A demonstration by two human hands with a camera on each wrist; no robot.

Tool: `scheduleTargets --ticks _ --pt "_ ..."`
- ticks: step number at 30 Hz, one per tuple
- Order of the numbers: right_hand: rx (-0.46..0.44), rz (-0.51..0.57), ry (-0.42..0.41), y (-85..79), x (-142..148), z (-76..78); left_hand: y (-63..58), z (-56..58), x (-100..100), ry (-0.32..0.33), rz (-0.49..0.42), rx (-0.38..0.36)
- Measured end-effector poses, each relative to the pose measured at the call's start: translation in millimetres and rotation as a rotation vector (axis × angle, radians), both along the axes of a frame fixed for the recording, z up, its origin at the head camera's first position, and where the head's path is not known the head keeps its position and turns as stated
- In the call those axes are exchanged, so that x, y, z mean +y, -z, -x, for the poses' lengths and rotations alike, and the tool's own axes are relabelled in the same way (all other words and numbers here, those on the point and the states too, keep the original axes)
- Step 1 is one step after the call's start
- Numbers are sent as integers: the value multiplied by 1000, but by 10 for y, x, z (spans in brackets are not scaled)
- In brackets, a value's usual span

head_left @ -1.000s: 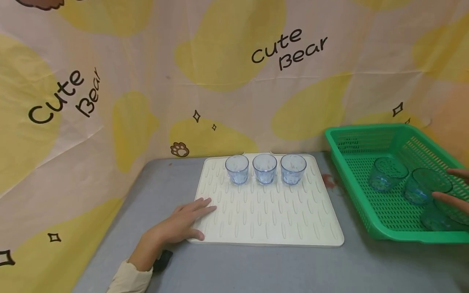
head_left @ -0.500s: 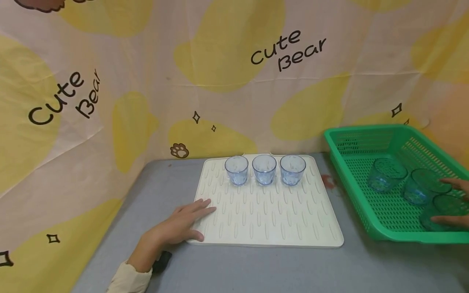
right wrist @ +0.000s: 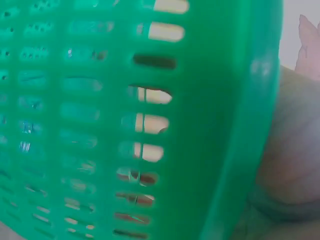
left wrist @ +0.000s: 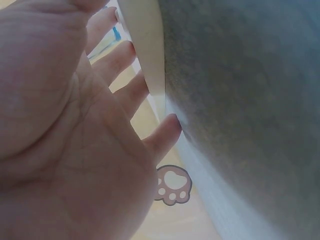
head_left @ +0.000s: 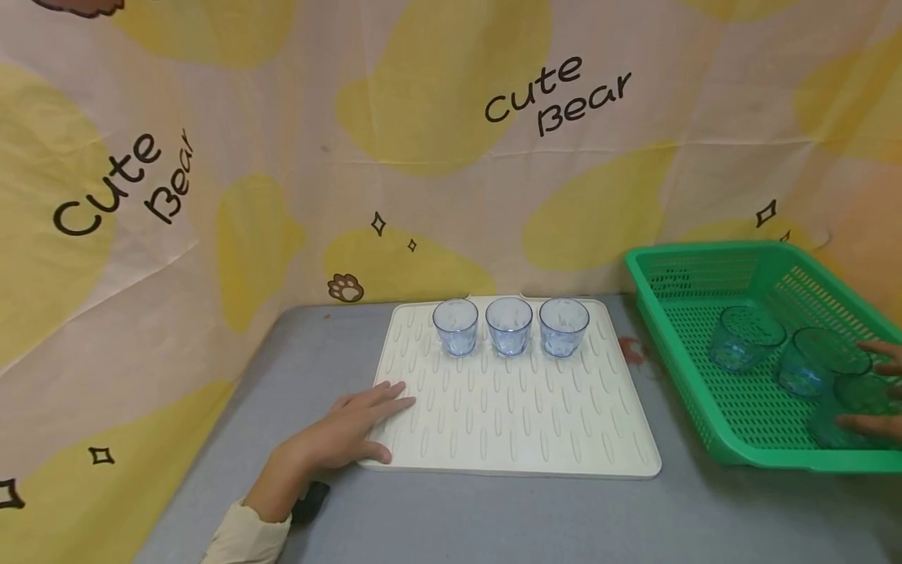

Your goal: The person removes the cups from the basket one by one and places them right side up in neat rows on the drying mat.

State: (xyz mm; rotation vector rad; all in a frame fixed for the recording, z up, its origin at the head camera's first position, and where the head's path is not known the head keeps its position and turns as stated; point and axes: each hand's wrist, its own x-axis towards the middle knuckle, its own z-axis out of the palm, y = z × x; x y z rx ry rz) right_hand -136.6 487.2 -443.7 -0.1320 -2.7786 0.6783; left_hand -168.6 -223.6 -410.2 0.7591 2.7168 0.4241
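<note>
My left hand (head_left: 345,427) rests on the left edge of a white ridged drying mat (head_left: 521,439), fingers spread. In the left wrist view its fingertips touch the mat's rim. Three clear bluish glasses (head_left: 509,327) stand upright in a row along the mat's far side. At the right edge of the head view, my right hand (head_left: 881,392), partly cut off, has thumb and fingers on opposite sides of the nearest glass (head_left: 828,423) inside a green plastic basket (head_left: 733,439). In the right wrist view the basket's slatted wall hides most of that grip.
Two more glasses, one at the left (head_left: 745,338) and one in the middle (head_left: 810,364), stand in the basket. A grey cloth (head_left: 550,521) covers the table. Behind it hangs a printed curtain (head_left: 437,196).
My right hand has lowered into the basket, its thumb coming down to the near side of the nearest glass and its fingers to the far side. My left hand has stayed put.
</note>
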Motion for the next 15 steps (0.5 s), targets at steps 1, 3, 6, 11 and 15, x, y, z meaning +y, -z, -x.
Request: scheduleTargets --ticks 1,3,6,11,15 --pt "22 -4 -18 -38 -53 -5 -2 0 -3 2 0 3" --pt "48 -38 -45 -93 -161 -12 -4 -1 -11 5 -1 8" --pt "35 -89 -110 -263 -369 -56 -6 -6 -28 3 3 7" --pt "-67 -128 -142 -566 -686 -119 -6 -7 -45 -4 4 6" --pt "-164 -145 -154 -677 -792 -90 -2 -11 -50 -7 -7 3"
